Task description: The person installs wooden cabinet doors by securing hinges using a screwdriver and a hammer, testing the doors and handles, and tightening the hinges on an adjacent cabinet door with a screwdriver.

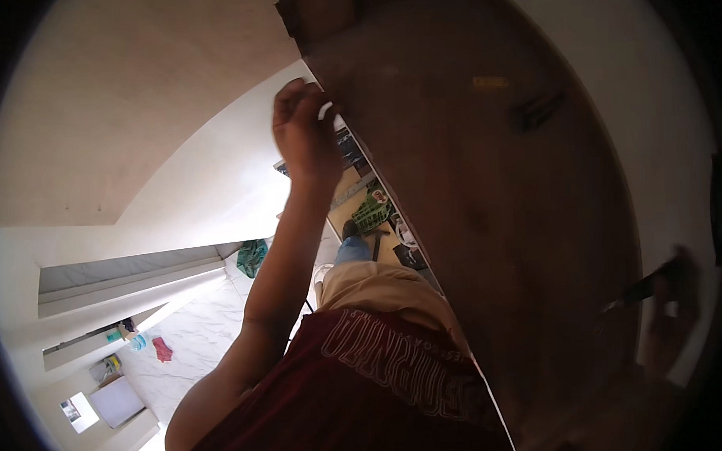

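A large dark brown board (472,206) with a pale edge fills the middle right above my body. My left hand (302,128) is raised to its upper left edge, fingers curled on it; a small white bit shows by the fingers, too small to name. My right hand (670,310), dim at the far right, is closed on a dark elongated tool (641,287), its tip near the board. A small yellow mark (491,82) and a dark shape (538,108) are on the board.
Behind my forearm are white walls (162,232). Below, by my legs, lie a green patterned item (368,211) and a hammer-like tool (377,241) on a tan surface. A marble floor (190,327) holds a green bag (251,257) and a red cloth (162,349).
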The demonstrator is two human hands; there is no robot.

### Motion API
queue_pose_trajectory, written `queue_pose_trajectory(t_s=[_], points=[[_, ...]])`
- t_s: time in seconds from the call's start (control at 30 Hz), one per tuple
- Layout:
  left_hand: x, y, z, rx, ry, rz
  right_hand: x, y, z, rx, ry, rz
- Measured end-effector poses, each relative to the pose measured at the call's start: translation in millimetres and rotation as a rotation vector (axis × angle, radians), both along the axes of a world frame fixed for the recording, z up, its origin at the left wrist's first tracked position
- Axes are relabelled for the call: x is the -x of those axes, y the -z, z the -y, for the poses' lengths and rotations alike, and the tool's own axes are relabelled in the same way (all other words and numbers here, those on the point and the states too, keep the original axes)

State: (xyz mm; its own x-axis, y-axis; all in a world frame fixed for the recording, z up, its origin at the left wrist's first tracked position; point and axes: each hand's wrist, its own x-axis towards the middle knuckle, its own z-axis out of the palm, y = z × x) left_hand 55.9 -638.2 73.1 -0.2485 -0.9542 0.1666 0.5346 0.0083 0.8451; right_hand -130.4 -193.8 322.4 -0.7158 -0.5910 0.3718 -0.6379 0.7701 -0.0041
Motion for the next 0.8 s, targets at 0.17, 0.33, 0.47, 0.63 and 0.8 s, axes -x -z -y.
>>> queue_pose_trajectory(t_s=[0.17,0.33,0.47,0.63,0.8], points=[[-9,-20,28,-0.256,-0.004,-0.217,-5,5,78,0.303,-0.412,0.187],[12,-1,70,-0.077,0.014,-0.383,-25,79,210,0.413,-0.405,1.274],[30,-8,72,-0.048,0.037,-0.384,-53,135,277,0.384,-0.518,1.144],[35,-9,75,0.046,-0.028,-0.378,-84,165,333,0.566,-0.763,1.026],[34,-9,76,0.022,-0.026,-0.368,-90,169,350,0.567,-0.809,1.02]])
